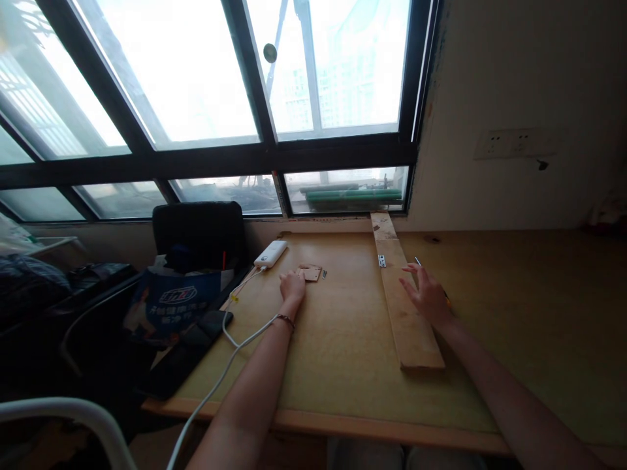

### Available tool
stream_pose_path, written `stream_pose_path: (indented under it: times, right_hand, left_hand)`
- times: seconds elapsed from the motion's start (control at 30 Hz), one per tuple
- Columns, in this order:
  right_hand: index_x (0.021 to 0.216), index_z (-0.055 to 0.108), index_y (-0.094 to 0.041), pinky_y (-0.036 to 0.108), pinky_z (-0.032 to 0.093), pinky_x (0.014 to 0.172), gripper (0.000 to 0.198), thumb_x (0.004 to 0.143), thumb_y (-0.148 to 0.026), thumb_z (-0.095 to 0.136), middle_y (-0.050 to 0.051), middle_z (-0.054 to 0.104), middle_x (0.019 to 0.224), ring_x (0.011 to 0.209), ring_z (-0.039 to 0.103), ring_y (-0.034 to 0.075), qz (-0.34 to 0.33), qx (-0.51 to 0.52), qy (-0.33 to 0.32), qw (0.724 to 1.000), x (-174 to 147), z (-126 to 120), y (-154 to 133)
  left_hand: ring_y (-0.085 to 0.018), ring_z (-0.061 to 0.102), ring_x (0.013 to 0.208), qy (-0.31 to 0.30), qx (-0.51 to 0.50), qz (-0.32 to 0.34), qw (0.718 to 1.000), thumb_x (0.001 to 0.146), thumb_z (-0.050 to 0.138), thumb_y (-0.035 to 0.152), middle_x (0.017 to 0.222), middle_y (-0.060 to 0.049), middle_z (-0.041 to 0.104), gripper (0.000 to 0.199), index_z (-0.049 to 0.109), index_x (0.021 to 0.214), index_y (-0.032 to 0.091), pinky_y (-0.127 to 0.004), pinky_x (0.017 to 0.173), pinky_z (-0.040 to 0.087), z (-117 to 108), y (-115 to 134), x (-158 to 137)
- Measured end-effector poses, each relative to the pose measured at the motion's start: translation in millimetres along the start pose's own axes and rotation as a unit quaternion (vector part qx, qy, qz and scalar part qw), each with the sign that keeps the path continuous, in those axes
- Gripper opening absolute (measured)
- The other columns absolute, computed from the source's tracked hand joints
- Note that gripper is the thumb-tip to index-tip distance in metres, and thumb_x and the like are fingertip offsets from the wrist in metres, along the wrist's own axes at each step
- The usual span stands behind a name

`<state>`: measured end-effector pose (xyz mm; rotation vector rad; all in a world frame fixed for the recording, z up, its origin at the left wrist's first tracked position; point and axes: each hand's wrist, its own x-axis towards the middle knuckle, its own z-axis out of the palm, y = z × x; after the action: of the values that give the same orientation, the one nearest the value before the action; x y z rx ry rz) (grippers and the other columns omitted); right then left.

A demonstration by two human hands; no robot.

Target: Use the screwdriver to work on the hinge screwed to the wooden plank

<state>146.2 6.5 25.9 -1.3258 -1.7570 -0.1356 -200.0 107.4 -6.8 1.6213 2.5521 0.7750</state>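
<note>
My left hand (292,285) rests on the table with its fingers curled in, at the left edge of a small flat tan piece (311,273). Whatever those fingers pinch is hidden. Just right of that piece lie a few small screws (324,275). Over the right side of a long wooden board (409,313) is my right hand (427,297), thumb and forefinger apart. A screwdriver (447,299) with a yellow-orange handle runs behind this hand, its metal shaft showing past the fingers; it appears held in the palm. A small metal hinge (382,261) sits on the board's left edge.
A white power bank (271,254) with a white cable (223,378) lies at the table's left edge; the cable passes by my left forearm. Left of the table stand a black chair (198,228) and a blue bag (179,303). A window and wall border the far side.
</note>
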Motion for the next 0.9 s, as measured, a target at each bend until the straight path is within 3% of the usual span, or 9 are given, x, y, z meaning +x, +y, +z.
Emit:
stream_pose_path:
  times: [0.43, 0.57, 0.77, 0.9]
  right_hand:
    - [0.108, 0.045, -0.02, 0.039, 0.043, 0.085, 0.029, 0.084, -0.034, 0.044, 0.01, 0.059, 0.106, 0.1, 0.054, 0.025, 0.004, -0.034, 0.01, 0.999, 3, -1, 16]
    - [0.105, 0.05, -0.018, 0.04, 0.045, 0.079, 0.027, 0.082, -0.03, 0.046, 0.013, 0.06, 0.099, 0.092, 0.055, 0.027, 0.048, -0.104, 0.002, 0.993, 2, 3, 35]
    - [0.099, 0.057, -0.018, 0.04, 0.045, 0.076, 0.026, 0.074, -0.022, 0.051, 0.011, 0.063, 0.094, 0.087, 0.055, 0.027, 0.079, -0.171, -0.05, 0.981, -5, 12, 70]
    - [0.095, 0.061, -0.02, 0.038, 0.045, 0.071, 0.026, 0.073, -0.016, 0.049, 0.012, 0.064, 0.094, 0.082, 0.057, 0.025, 0.114, -0.203, -0.066, 0.97, -8, 11, 75]
  left_hand:
    - [-0.026, 0.057, 0.086, -0.002, 0.005, 0.011, 1.0, 0.078, 0.045, 0.043, 0.11, -0.021, 0.05, 0.044, 0.055, 0.105, 0.01, -0.034, 0.072, 0.044, -4, 6, -6]
    - [-0.026, 0.057, 0.088, -0.023, 0.005, 0.051, 0.998, 0.076, 0.046, 0.047, 0.112, -0.017, 0.049, 0.045, 0.055, 0.107, 0.015, -0.034, 0.073, 0.044, -4, 6, -8]
    - [-0.026, 0.057, 0.087, -0.028, 0.013, 0.062, 0.998, 0.076, 0.045, 0.047, 0.11, -0.015, 0.049, 0.044, 0.056, 0.105, 0.016, -0.036, 0.074, 0.044, 0, 5, -5]
    - [-0.027, 0.056, 0.091, 0.02, -0.017, 0.052, 0.998, 0.075, 0.049, 0.044, 0.114, -0.016, 0.046, 0.047, 0.052, 0.111, 0.014, -0.036, 0.075, 0.045, -5, 7, -7]
